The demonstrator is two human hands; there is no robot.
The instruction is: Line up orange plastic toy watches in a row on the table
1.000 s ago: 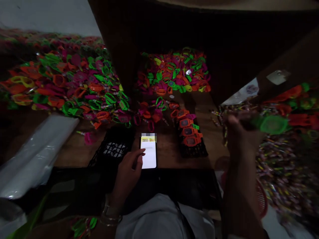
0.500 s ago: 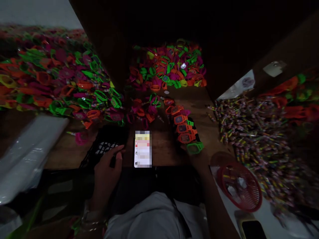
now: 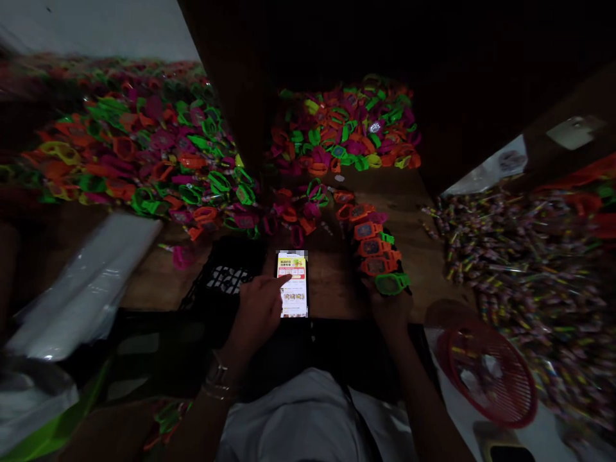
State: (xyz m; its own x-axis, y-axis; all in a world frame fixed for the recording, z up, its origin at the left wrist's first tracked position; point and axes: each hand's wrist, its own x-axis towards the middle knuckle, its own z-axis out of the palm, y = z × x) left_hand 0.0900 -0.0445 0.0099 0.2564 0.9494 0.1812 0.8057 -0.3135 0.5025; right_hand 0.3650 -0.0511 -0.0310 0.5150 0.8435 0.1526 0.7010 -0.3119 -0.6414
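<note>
Head view: the lit phone (image 3: 292, 284) lies flat on the wooden table (image 3: 332, 282). The left hand (image 3: 257, 311) rests on the phone, one finger out on the screen, holding nothing. Right of the phone, the right hand (image 3: 392, 308) touches a green toy watch (image 3: 392, 283); I cannot tell if its fingers grip it. That watch ends a neat row of orange watches (image 3: 373, 247). Big piles of watches (image 3: 144, 154) behind the phone are not lined up yet
</note>
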